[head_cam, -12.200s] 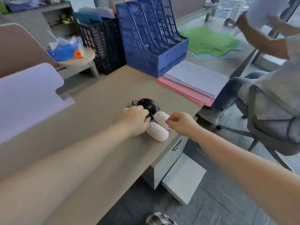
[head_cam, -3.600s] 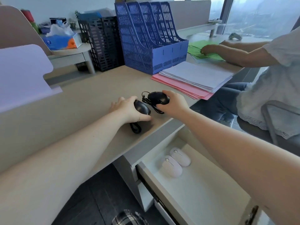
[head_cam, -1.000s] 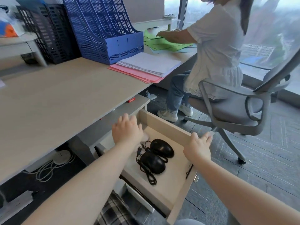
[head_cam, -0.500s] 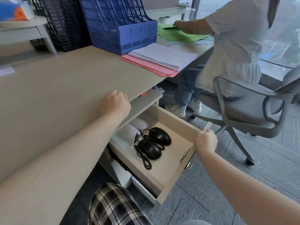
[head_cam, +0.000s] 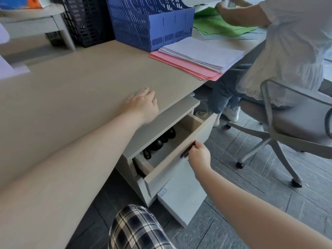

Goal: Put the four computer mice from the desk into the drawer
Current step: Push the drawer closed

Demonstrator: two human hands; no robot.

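The drawer (head_cam: 179,157) under the desk stands only partly open. Two black corded mice (head_cam: 161,141) lie inside it, half hidden under the cabinet top. The two white mice are out of sight further back. My right hand (head_cam: 198,155) grips the dark handle (head_cam: 186,151) on the drawer front. My left hand (head_cam: 142,105) rests flat on the desk (head_cam: 80,90) near its front edge, holding nothing.
A stack of white and pink paper (head_cam: 195,58) lies at the desk's right end, behind it a blue file rack (head_cam: 149,22) and a black one (head_cam: 86,20). Another person (head_cam: 291,45) sits on a grey office chair (head_cam: 291,123) to the right. A lower cabinet door (head_cam: 181,193) hangs open.
The drawer has slid inward and is now mostly shut. My right hand moved from the drawer's corner to its handle. The white mice have gone out of view.
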